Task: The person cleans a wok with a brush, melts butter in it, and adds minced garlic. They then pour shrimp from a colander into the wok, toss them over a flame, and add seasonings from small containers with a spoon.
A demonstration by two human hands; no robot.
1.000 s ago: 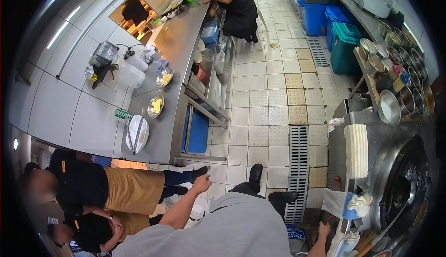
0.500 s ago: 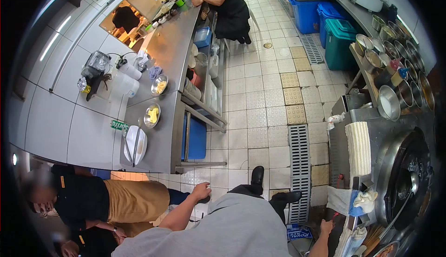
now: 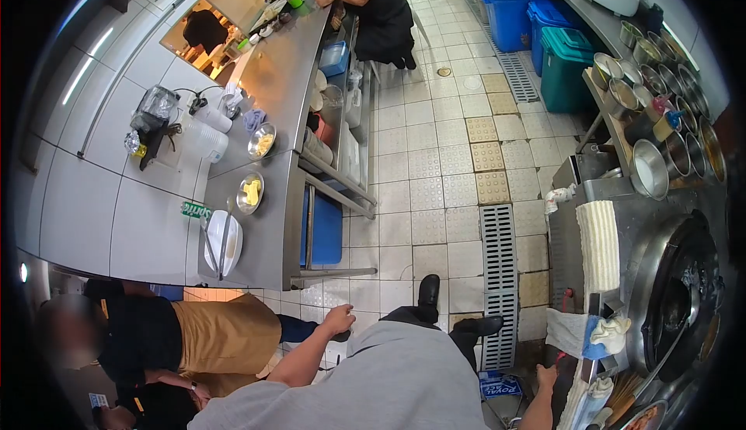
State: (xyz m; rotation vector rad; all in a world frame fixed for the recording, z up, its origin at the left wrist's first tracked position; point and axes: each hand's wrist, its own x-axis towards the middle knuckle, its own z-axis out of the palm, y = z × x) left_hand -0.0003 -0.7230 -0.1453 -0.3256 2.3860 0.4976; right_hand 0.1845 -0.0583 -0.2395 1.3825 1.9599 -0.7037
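My left hand (image 3: 339,320) hangs in the air beside my grey shirt, its fingers loosely bent and holding nothing. On the other side, my right hand (image 3: 547,376) is low at the front of the stove, with its fingers at a small red handle (image 3: 561,357). The fingers look closed on the handle, though their far side is hidden. Close above this hand, a white cloth (image 3: 567,332) hangs over the stove's edge. Behind it sits a black wok (image 3: 643,313) with a long-handled ladle (image 3: 670,352) resting in it.
A steel counter (image 3: 268,263) on the left bears a white oval dish (image 3: 231,236) with utensils and metal bowls of yellow food (image 3: 250,192). Two people in dark shirts (image 3: 148,337) are at lower left. Another person (image 3: 381,26) leans on the far counter. A floor drain (image 3: 499,275) runs alongside.
The view has shifted slightly. One person at lower left has turned their head. Both my hands stay in nearly the same places.
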